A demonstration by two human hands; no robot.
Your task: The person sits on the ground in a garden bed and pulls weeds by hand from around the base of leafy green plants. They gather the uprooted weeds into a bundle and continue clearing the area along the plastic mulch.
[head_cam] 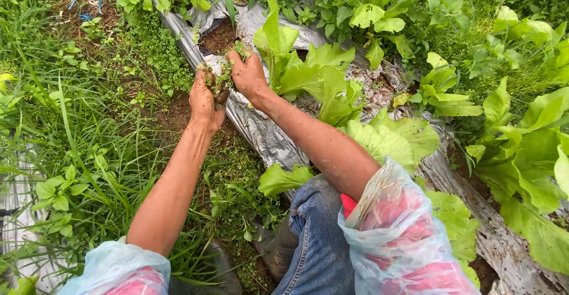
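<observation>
The left hand (204,100) is closed around a clump of small weeds (219,81) with soil and roots still on it, held just above the edge of the silver plastic mulch sheet (261,132). The right hand (248,74) is pinched on more small green stems at the top of that clump, right beside the left; both hands are soiled and nearly touching.

To handle this well, the pinch should sit low on the stems, close to the roots, so they come away whole, and the pull should run away from the lettuce plant (314,78) growing just right of the right wrist, whose broad leaves could tear if brushed.

A planting hole with bare dark soil (218,37) lies just beyond the hands. More lettuce (521,152) grows in a row along the sheet to the right, with other leafy plants (355,4) at the top. On the left, long grass and low weeds (77,152) cover the ground beside the bed. Both upper arms wear clear plastic sleeves (397,236) over red cloth, and a knee in blue jeans (317,230) is bent close against the sheet, with a dark boot (275,250) among the weeds below it.
</observation>
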